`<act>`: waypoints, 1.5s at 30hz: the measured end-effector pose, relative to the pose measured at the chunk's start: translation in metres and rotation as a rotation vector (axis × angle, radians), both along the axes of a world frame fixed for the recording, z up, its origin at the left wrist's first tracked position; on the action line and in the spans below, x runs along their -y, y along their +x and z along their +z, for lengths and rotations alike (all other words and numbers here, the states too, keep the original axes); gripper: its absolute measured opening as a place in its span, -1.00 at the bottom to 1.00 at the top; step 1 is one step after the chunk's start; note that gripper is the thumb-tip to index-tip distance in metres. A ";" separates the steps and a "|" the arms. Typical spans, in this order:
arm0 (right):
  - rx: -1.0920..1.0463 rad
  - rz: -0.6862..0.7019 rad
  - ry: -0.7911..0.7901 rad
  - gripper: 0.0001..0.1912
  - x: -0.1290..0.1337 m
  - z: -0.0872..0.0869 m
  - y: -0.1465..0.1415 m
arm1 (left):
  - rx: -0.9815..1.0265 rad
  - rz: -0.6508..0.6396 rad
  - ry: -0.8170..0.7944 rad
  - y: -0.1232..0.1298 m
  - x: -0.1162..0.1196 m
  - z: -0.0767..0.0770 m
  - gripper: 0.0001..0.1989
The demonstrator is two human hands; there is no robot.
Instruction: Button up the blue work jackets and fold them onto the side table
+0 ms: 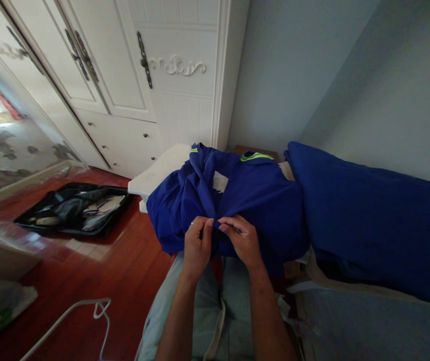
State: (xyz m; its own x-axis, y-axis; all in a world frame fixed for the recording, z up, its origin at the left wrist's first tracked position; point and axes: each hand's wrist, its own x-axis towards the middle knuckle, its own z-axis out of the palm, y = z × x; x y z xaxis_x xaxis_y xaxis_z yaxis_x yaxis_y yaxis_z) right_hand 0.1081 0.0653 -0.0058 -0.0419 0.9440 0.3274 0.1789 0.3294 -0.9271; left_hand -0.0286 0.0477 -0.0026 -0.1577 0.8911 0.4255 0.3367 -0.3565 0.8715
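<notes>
A blue garment (263, 195) with yellow-green stripes lies spread before me, over a white table (162, 168) and out to the bed side. My left hand (198, 243) pinches one front edge of the cloth between thumb and fingers; a ring shows on it. Close beside it, my right hand (240, 238) pinches the facing edge. The fingertips of both hands almost meet at the garment's middle opening. Any button or fastener between them is too small to make out. Through the gap above the hands a pale patch of surface shows.
A blue pillow (365, 210) rests on the bed at right. White wardrobes (184, 110) stand behind the table. An open black suitcase (102, 228) with things inside lies on the red wooden floor (132, 281). A white cable (75, 304) curls at lower left, near a plastic bag (4, 306).
</notes>
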 end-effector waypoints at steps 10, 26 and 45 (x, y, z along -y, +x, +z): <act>-0.116 -0.036 -0.069 -0.77 -0.001 -0.004 -0.002 | 0.066 -0.064 -0.032 0.003 0.000 0.001 -0.70; -0.062 0.045 -0.056 -0.76 0.011 0.009 -0.004 | 0.332 -0.176 -0.167 -0.006 0.002 -0.002 -0.78; -0.234 -0.013 -0.224 -0.60 0.010 0.006 -0.017 | 0.206 -0.159 -0.135 -0.007 0.007 0.007 -0.82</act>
State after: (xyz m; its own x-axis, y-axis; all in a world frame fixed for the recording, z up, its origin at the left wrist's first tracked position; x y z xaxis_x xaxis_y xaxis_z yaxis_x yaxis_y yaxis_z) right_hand 0.0907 0.0551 -0.0002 0.0228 0.9936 0.1104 -0.0449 0.1113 -0.9928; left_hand -0.0353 0.0404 0.0049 -0.0819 0.9579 0.2753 0.0972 -0.2672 0.9587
